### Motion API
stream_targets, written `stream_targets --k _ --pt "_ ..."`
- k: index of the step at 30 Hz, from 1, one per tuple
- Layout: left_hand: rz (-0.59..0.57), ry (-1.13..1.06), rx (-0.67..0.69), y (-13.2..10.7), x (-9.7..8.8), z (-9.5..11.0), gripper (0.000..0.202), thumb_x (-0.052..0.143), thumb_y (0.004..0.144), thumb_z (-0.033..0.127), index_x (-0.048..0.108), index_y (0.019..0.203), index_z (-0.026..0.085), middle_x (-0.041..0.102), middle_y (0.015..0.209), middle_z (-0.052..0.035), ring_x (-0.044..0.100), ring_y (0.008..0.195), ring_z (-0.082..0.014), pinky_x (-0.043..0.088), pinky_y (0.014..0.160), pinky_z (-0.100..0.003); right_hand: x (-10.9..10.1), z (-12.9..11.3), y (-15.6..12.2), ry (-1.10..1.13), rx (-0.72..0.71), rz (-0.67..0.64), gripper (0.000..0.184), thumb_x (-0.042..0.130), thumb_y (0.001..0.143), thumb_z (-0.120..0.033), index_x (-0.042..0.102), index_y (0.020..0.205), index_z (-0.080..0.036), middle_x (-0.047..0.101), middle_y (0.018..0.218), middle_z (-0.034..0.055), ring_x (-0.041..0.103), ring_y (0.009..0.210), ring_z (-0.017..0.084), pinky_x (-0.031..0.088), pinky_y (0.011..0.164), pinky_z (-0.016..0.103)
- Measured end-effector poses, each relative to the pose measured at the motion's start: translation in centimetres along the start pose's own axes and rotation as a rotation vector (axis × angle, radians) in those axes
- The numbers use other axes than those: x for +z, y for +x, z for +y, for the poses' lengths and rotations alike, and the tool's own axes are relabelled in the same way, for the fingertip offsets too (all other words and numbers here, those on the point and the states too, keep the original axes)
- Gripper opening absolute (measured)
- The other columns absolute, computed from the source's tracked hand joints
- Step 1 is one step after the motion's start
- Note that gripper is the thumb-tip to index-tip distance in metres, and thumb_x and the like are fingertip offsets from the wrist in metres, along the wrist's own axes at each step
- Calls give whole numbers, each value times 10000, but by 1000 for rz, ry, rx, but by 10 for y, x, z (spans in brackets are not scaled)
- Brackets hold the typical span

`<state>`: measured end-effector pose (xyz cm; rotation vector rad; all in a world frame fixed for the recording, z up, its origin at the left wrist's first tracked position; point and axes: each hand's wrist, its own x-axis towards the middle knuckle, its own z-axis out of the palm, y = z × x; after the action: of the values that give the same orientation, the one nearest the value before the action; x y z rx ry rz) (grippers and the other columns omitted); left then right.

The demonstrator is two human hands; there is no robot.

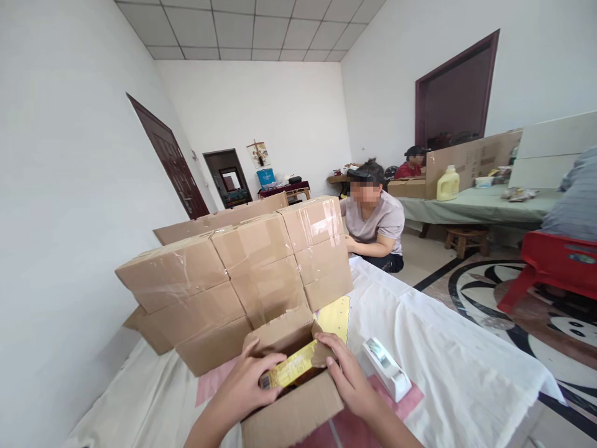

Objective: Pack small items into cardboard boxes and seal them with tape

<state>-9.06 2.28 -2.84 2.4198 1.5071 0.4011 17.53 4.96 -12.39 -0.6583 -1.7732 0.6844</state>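
Observation:
An open cardboard box stands in front of me with its flaps raised. Inside its mouth lies a small yellow carton with a printed barcode at its left end. My left hand is closed on that left end, thumb and finger to either side of it. At the box's right side, my right hand grips a short cardboard flap, which overlaps the carton's right end. What lies deeper in the box is hidden.
Stacked taped cardboard boxes form a wall behind the open box. A white handheld device lies to the right on the white cloth. Beyond the stack crouches a co-worker. A red chair stands far right.

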Motion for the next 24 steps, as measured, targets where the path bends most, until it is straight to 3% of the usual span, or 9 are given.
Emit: stream_targets --k 3,5,9,12,14,19,24 --pt "-30 78 -14 -3 -4 -8 507 688 844 449 636 1340 360 730 1232 6 581 1273 -315 273 1221 -529 0 -2 1 8 4 -1 372 360 1063 -307 475 1415 -271 545 1424 118 489 1359 253 419 1155 487" --pt "1 157 43 -6 -6 -11 472 625 899 529 646 1334 348 711 1274 -11 542 1320 -327 346 1182 -493 -1 -2 1 14 8 1 372 364 1062 -310 482 1412 -264 544 1422 124 492 1356 259 422 1151 489" --pt "101 275 261 -12 -7 -10 396 554 958 491 645 1317 352 752 1083 -12 667 1059 -246 457 1046 -371 -1 -2 0 24 0 4 356 375 1058 -304 484 1397 -280 549 1409 113 502 1342 254 430 1143 478" --pt "103 294 323 -14 -7 -10 417 543 957 511 617 1335 351 736 1023 -11 654 924 -225 490 893 -332 -1 -2 -1 32 -3 0 351 377 1059 -290 468 1399 -298 544 1413 94 492 1350 239 413 1156 469" --pt "94 282 329 -15 -7 -11 439 505 970 535 597 1355 345 721 1030 -18 634 895 -221 484 839 -319 -1 -2 0 38 -4 0 351 374 1061 -286 462 1401 -299 537 1421 91 485 1357 232 406 1161 462" --pt "85 312 397 -16 -9 -13 548 502 964 573 489 1461 344 698 1106 -27 627 959 -227 445 945 -334 -1 -4 1 44 15 -1 346 377 1065 -292 462 1400 -292 527 1432 92 482 1364 225 403 1164 451" --pt "100 419 444 -20 -8 -17 599 530 937 585 474 1477 332 676 1063 -43 573 804 -211 457 784 -316 0 -2 0 30 17 -3 354 367 1067 -315 465 1405 -273 527 1437 105 483 1366 238 403 1165 462"
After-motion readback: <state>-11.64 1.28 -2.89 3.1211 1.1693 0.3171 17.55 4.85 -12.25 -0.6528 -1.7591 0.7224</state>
